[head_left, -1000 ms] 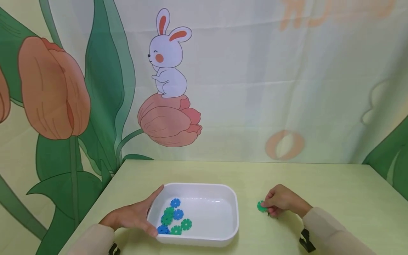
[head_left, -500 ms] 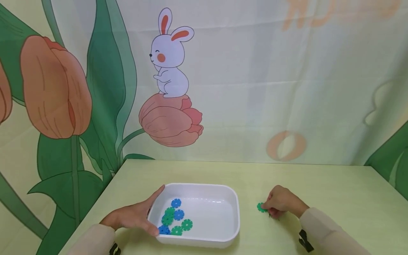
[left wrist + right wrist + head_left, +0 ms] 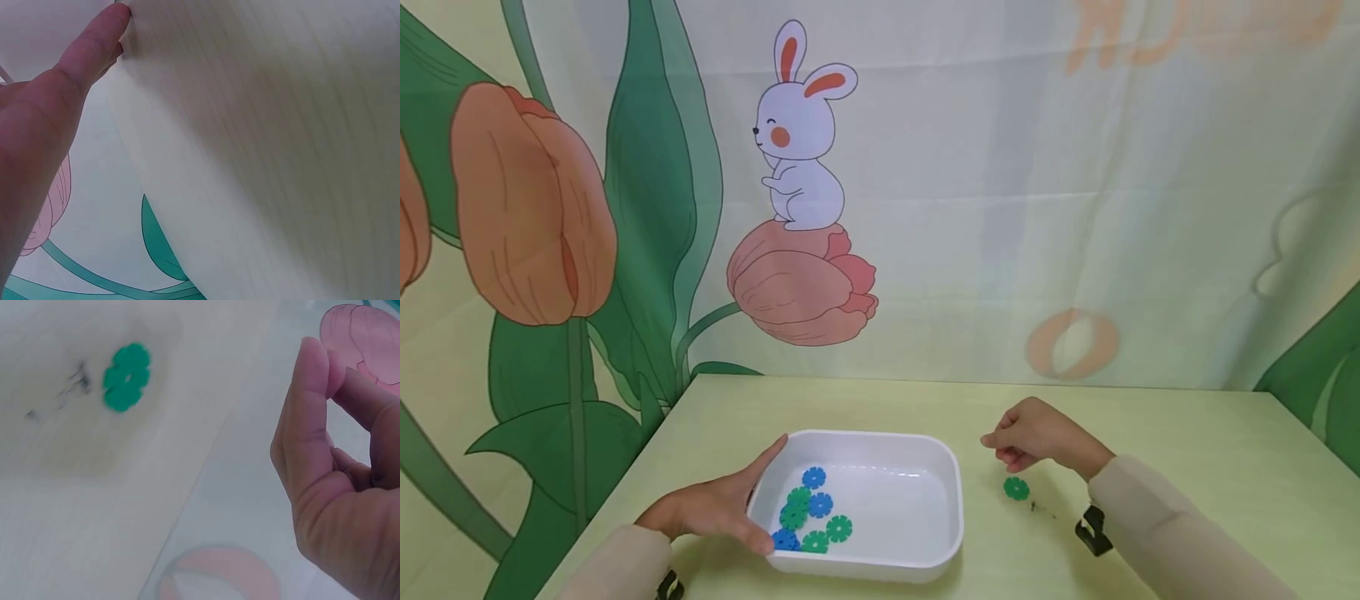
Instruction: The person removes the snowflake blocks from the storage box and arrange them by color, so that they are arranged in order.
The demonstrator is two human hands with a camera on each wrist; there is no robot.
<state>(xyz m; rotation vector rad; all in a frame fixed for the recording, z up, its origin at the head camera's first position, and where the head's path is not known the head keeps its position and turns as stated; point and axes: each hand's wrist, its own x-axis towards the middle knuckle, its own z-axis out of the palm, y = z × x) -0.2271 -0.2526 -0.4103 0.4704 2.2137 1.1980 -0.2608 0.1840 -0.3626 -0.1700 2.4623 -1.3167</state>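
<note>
My left hand (image 3: pixel 718 504) grips the left end of a white plastic tray (image 3: pixel 910 508), thumb at the near corner and a finger reaching to the far one. Toward the tray's left side lie several flower-shaped plastic discs, green (image 3: pixel 838 528) and blue (image 3: pixel 813 477), some overlapping. To the right of the tray, a single green flower-shaped disc (image 3: pixel 1017 488) lies flat on the table. My right hand (image 3: pixel 1041 437) is raised just beyond this disc, apart from it. In the right wrist view, its thumb and fingertips meet with nothing visible between them.
Small dark marks (image 3: pixel 1033 506) show on the pale table (image 3: pixel 1187 467) just right of the lone disc. Behind the table's far edge hangs a cloth backdrop (image 3: pixel 925 208) printed with tulips and a rabbit. A black strap (image 3: pixel 1093 531) circles the right sleeve.
My right hand has let go of the green disc and moved up, away and slightly left of it. The disc stays on the table. The left hand and tray have not moved.
</note>
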